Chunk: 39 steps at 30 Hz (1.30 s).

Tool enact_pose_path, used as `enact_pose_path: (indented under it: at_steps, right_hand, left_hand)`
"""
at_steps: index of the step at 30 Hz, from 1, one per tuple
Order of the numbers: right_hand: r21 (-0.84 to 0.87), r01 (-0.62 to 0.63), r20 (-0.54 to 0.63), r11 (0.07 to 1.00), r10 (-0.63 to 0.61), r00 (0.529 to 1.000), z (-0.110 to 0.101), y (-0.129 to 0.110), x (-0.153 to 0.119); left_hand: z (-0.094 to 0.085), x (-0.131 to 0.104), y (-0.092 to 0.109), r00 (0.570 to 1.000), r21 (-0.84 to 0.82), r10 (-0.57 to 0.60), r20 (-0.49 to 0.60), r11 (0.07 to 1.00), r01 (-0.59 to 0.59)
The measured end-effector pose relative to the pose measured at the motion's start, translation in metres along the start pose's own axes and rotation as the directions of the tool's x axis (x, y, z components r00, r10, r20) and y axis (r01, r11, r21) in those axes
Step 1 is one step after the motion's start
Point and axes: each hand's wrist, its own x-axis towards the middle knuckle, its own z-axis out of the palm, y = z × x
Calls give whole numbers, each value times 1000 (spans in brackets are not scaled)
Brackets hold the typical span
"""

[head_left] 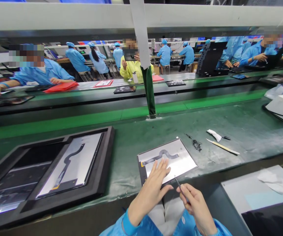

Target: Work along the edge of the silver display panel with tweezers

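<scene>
The left hand is lying flat, fingers spread and its grip apart, pressing on the silver rectangular display panel with a dark curved flex cable, which is resting on the green table just in front of the person. The right hand is pinching a thin metal tweezer tool, its grip clamped on it, with the tip sitting at the panel's near edge. To the left, a black foam tray is carrying 1 similar panel. To the right, a pale wooden stick, a small white wipe and a heap of black scraps are lying on the table, well apart from the hands.
</scene>
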Motion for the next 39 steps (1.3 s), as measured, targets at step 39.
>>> enact_pose_path:
  at_steps: [39]
  right_hand:
    - [92,-46,-29,995,49,998,-11,-7,-6]
  left_hand:
    - [2,-3,-1,1000,19,14,-9,1000,-14]
